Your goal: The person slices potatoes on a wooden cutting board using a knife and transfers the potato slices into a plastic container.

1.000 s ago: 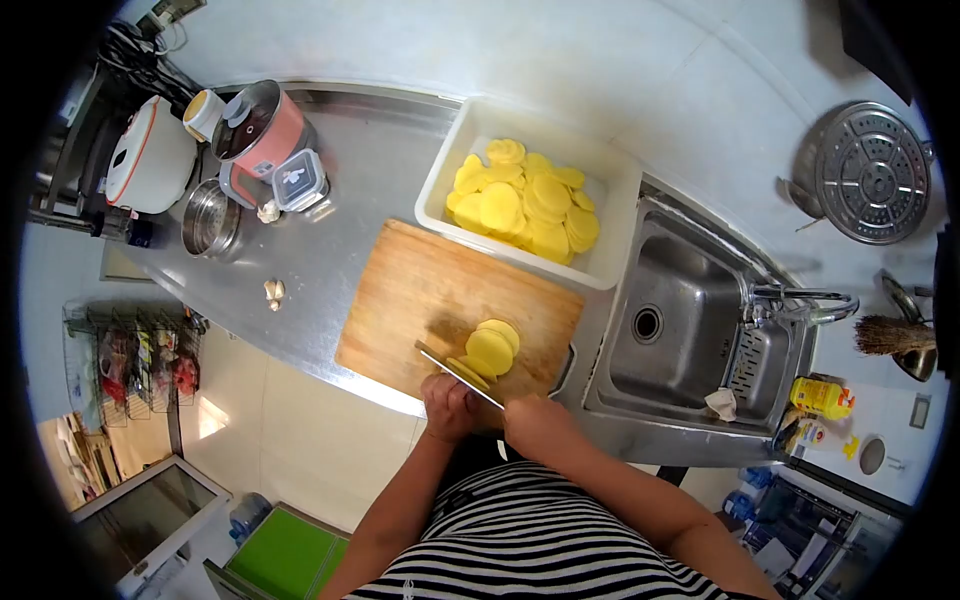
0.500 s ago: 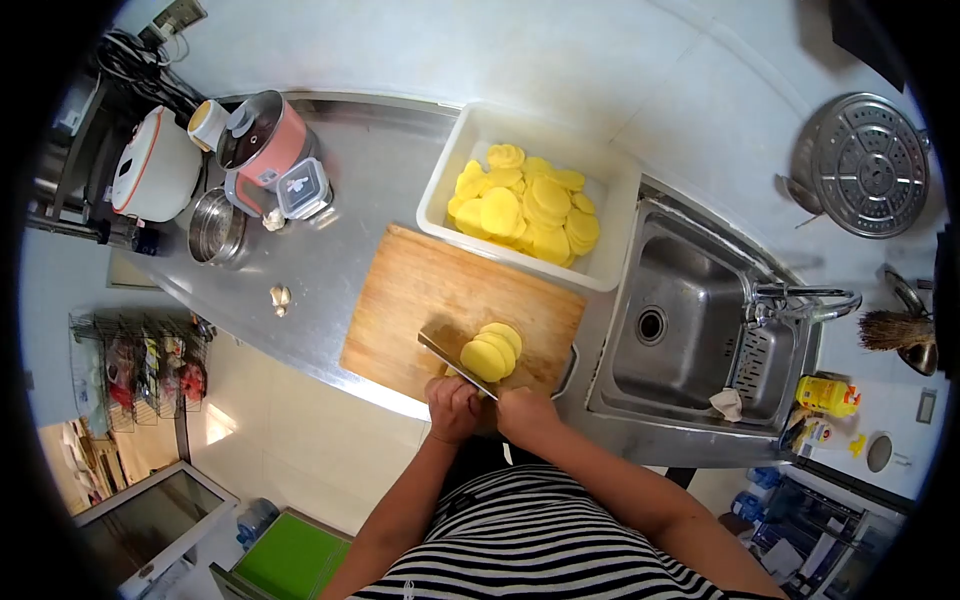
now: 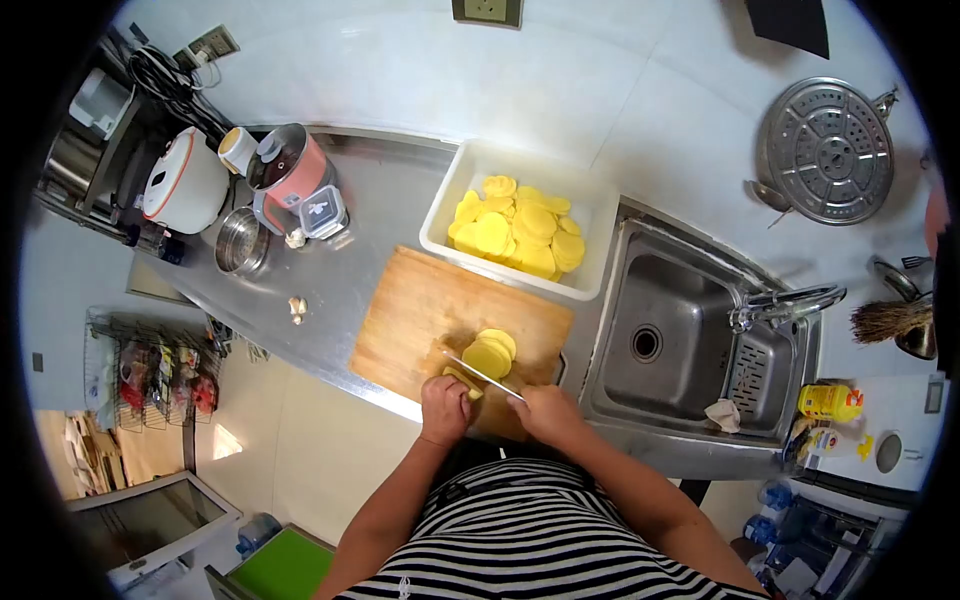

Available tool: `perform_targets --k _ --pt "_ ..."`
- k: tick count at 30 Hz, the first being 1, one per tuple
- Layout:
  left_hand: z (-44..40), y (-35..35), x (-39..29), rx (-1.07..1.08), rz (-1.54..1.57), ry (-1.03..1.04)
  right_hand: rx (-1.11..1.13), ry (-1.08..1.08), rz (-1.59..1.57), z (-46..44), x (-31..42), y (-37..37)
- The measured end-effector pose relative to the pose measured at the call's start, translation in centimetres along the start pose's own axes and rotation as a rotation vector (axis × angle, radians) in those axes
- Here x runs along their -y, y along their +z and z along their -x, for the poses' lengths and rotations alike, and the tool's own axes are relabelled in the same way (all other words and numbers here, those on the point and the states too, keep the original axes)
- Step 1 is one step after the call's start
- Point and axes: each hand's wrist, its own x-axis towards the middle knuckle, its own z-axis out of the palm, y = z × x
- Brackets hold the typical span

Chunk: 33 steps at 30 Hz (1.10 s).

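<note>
On the wooden cutting board (image 3: 420, 300), my left hand (image 3: 445, 408) is closed around a remaining piece of peeled potato (image 3: 462, 381) near the board's front edge. My right hand (image 3: 550, 413) grips the handle of a kitchen knife (image 3: 485, 377), its blade pointing up and left between the potato piece and a small overlapping stack of round yellow potato slices (image 3: 487, 356). Behind the board stands a white plastic tub (image 3: 433, 222) with many more potato slices (image 3: 533, 222) inside.
A steel sink (image 3: 665, 375) with a faucet (image 3: 785, 303) lies right of the board. Garlic (image 3: 298, 308), a steel bowl (image 3: 242, 242), a pink electric pot (image 3: 292, 172), a lidded clear container (image 3: 323, 211) and a white rice cooker (image 3: 187, 182) stand to the left.
The head view has shifted and shows more wall at the top. My left hand and the potato piece now sit slightly apart from the knife blade, and more of the piece shows.
</note>
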Motion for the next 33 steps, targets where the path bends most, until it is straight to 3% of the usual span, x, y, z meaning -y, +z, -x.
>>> perform_targets --k 7,9,13,15,16,18,21,27,33 --pt "-2.2 -2.6 -1.2 0.152 -0.041 -0.042 -0.153 0.094 -0.239 2.6 -3.7 -1.9" --pt "-3.6 -3.0 -1.6 0.191 -0.069 -0.078 -0.200 0.211 -0.405 2.9 -5.9 -0.5" --pt "-6.9 -2.8 -1.0 0.356 -0.110 -0.184 -0.307 0.101 -0.267 3.4 -8.8 0.7" --pt "-8.6 -2.6 -0.9 0.636 -0.124 -0.335 -0.161 0.215 -0.472 4.0 -8.8 0.1" --pt "-9.1 -2.3 -0.6 0.635 -0.126 -0.334 -0.162 0.212 -0.474 4.1 -9.1 0.1" --pt "-10.0 -1.8 -0.4 0.856 -0.065 -0.523 -0.031 0.308 -0.673 4.1 -9.4 0.4" --pt "-11.7 -1.5 -1.7 0.938 -0.099 -0.588 0.049 0.294 -0.728 3.4 -9.4 0.8" --pt "-10.9 -0.1 -0.9 0.902 -0.083 -0.584 0.196 0.123 -0.725 0.4 -7.6 2.7" --pt "-11.6 -1.0 -0.8 0.754 0.065 -0.581 0.143 0.100 -0.711 0.0 -5.7 0.9"
